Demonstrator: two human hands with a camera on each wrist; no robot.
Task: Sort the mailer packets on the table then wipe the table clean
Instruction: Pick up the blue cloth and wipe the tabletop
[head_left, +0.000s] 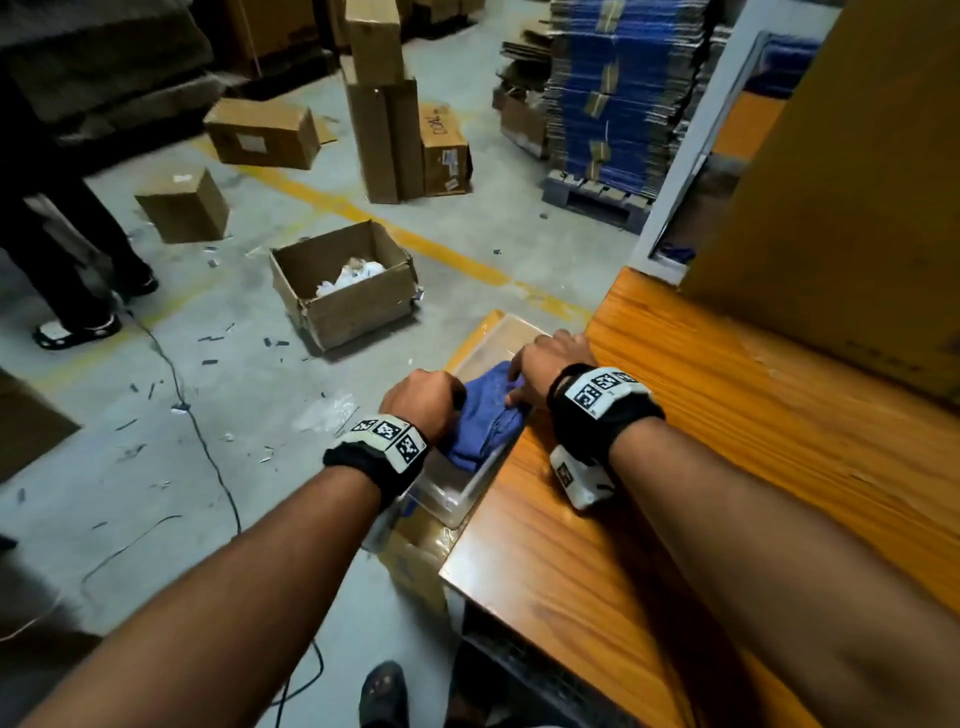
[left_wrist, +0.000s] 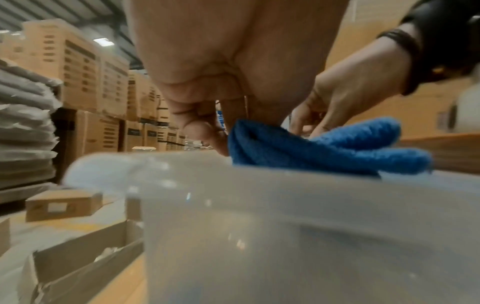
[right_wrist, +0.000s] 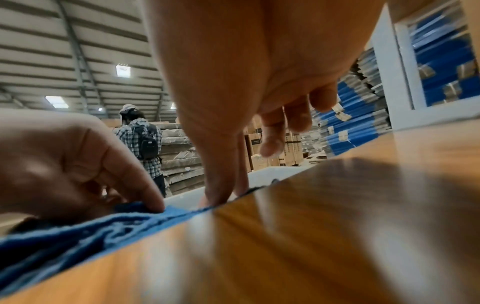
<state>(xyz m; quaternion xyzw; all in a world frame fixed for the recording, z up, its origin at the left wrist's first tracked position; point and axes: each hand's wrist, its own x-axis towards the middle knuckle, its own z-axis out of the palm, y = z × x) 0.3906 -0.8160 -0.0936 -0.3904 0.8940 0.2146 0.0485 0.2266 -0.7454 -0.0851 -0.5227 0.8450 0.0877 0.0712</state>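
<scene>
Our left hand (head_left: 423, 397) has its grip closed on the blue cloth (head_left: 485, 415): in the left wrist view thumb and fingers pinch a folded edge. Our right hand (head_left: 553, 366) reaches over the table (head_left: 727, 467) edge, fingers pointing down onto the cloth's far side; they touch it, but whether they pinch it or only press, we cannot tell.

The cloth lies bunched in a clear bin (head_left: 467, 493) just beside the table's corner, below its top. We judge the sorting is done, or nearly, and we are at the wiping step: taking up the cloth. The next move calls for lifting it clear of the bin's rim and spreading it flat on the wood.

No mailer packets show on the table's visible part; a large box (head_left: 841, 182) hides the far side. The bin's bottom is blurred, and what sits under the bin is cut off by our arms.
</scene>
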